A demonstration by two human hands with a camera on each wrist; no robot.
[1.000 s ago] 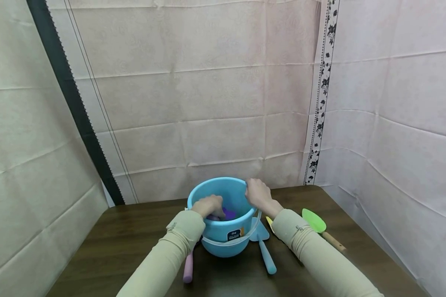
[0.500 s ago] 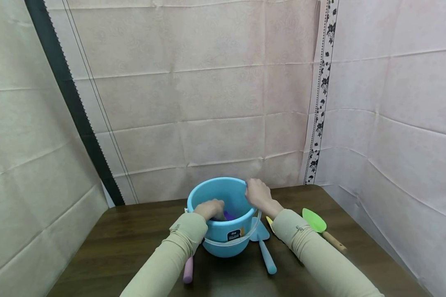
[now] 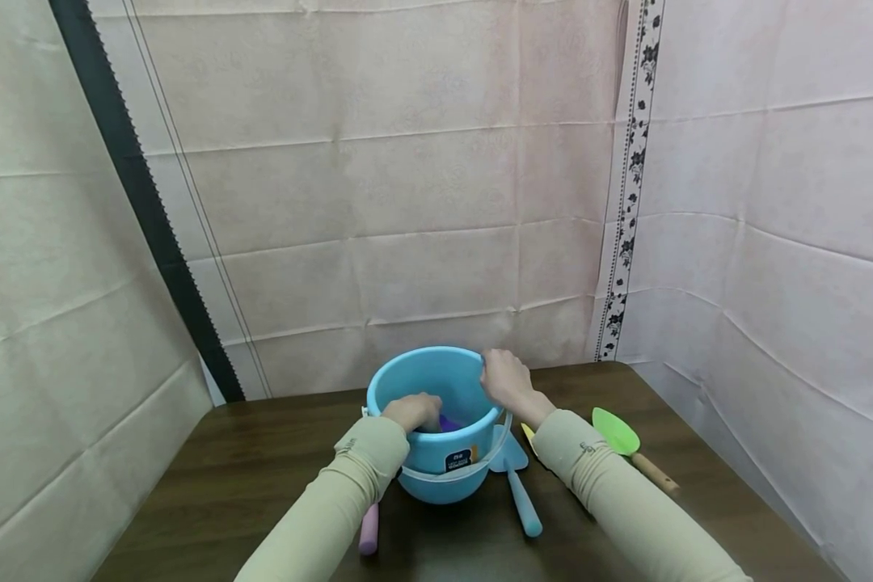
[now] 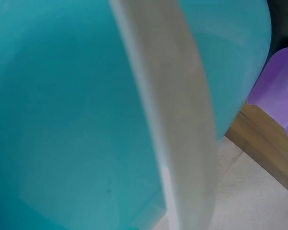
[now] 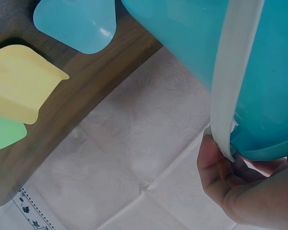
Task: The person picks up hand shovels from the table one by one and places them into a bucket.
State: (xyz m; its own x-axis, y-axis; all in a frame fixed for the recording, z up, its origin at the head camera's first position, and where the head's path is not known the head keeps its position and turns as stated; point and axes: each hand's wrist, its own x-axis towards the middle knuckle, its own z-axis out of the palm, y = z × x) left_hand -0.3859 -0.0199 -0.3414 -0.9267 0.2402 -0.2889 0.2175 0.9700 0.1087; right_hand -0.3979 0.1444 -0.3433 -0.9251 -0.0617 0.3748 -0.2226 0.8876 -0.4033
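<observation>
A light blue bucket with a white handle stands on the brown table. My left hand reaches over the near left rim into it, with the fingers hidden below the wall. Beside those hidden fingers a bit of something purple shows inside the bucket; its kind is not clear. At the right side of the rim, my right hand grips the bucket's edge, its fingers curled next to the handle's end in the right wrist view. The left wrist view shows only the bucket, its handle and a purple shovel.
The purple shovel's handle points toward me left of the bucket. To the right lie a blue shovel, a yellow shovel partly under my forearm, and a green trowel with a wooden handle. Pale cloth hangs behind the table.
My left hand has gone slightly deeper into the bucket and a little to the right. My right hand keeps its hold on the rim, and the bucket stays in place.
</observation>
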